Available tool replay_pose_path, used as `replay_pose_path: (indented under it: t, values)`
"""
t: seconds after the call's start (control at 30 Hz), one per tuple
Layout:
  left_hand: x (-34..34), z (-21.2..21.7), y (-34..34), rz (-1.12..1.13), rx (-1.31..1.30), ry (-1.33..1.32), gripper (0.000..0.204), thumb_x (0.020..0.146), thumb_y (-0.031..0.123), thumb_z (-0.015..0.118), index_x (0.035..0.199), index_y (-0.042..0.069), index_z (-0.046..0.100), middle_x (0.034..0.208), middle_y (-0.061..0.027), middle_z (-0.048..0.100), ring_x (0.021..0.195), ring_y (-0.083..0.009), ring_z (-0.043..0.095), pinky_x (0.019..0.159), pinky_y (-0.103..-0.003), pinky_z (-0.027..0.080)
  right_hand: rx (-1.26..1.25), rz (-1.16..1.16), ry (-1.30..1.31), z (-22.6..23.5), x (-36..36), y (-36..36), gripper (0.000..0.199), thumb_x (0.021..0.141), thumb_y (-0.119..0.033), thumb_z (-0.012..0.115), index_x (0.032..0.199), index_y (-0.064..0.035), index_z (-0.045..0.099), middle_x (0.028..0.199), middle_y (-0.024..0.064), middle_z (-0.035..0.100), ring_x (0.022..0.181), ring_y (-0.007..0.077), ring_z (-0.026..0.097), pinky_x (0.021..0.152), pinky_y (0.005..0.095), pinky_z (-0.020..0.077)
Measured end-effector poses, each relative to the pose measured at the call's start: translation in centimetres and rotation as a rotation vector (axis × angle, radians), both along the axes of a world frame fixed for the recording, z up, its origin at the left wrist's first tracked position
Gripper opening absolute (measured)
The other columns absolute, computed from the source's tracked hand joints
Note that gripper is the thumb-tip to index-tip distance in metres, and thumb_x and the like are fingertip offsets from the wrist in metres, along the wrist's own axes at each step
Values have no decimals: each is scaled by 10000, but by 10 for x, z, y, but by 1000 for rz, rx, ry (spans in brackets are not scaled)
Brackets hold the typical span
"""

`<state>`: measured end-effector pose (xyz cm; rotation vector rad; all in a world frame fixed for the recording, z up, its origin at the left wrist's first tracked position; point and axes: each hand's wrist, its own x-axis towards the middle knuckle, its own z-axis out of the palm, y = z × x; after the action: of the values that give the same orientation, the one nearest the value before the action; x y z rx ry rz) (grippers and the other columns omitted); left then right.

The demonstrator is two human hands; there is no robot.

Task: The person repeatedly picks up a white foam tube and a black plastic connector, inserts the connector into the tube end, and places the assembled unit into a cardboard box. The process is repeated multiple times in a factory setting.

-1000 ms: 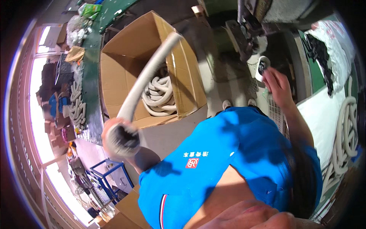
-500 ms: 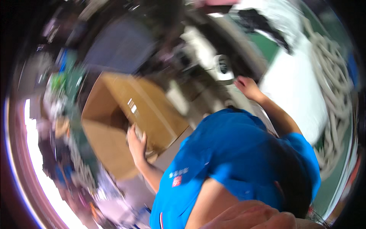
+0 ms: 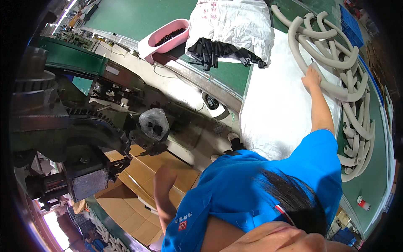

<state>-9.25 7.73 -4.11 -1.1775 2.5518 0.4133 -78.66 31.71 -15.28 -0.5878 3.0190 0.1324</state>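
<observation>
My right hand [image 3: 311, 79] reaches out over the white sheet [image 3: 268, 109] and closes on a curved pale grey tube [image 3: 331, 87] at the near side of a heap of similar tubes. My left hand [image 3: 165, 178] is smeared by motion above the open cardboard box [image 3: 134, 210]; its fingers cannot be made out. Just beyond it stands a dark metal machine [image 3: 88, 168] with a toothed arc. A clear plastic bag [image 3: 154, 124] with dark pieces inside sits on the machine.
Black strips [image 3: 214, 51] lie by a white sack [image 3: 235, 21] on the green table [image 3: 126, 17]. A pink tub [image 3: 168, 38] holds small black pieces. A white round-topped device [image 3: 212, 103] stands below the table edge. A blue crate [image 3: 350, 27] stands far right.
My right hand has gone from beside my body to the tubes and closed on one. My left hand has come away from the box's opening. The view has swung, bringing the machine in.
</observation>
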Motion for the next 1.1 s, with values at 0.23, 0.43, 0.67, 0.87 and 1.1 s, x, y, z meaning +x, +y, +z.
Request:
replay_pose_path:
  t: [0.23,0.43,0.67,0.87,1.1]
  values:
    - [-180,42,3,-45,559,358,595,802,319,675,1297,84,443,1174,-178,578,1086,-275,570,902,-370,457,-995,117,-544,23,148,-75,453,737,-232,666,1058,35,492,901,161,620,813,244,614,729,366,486]
    - [-254,68,-15,102,741,1229,823,749,279,753,1368,-6,290,1188,-190,521,1075,-263,522,956,-387,398,-617,976,-699,101,302,-84,530,793,-324,647,1174,3,478,949,185,598,933,348,577,785,402,484]
    - [-180,103,-43,368,614,1211,459,662,107,667,1064,-29,491,729,-68,554,617,-151,551,576,-278,460,-841,1029,-166,44,204,-190,266,799,-253,615,964,-46,584,959,133,551,941,307,512,828,410,421]
    - [-103,144,19,397,714,1240,560,547,31,774,1046,-46,534,824,-90,632,719,-161,627,660,-273,502,-140,643,167,-26,127,-255,219,889,-167,442,1057,-26,455,978,168,564,853,336,624,702,430,530]
    - [-8,152,85,659,117,1074,596,536,85,752,1076,-60,545,903,-147,634,792,-214,640,714,-305,503,-666,467,-1378,64,179,-235,348,892,-215,512,1161,3,480,682,0,501,526,78,412,485,223,341]
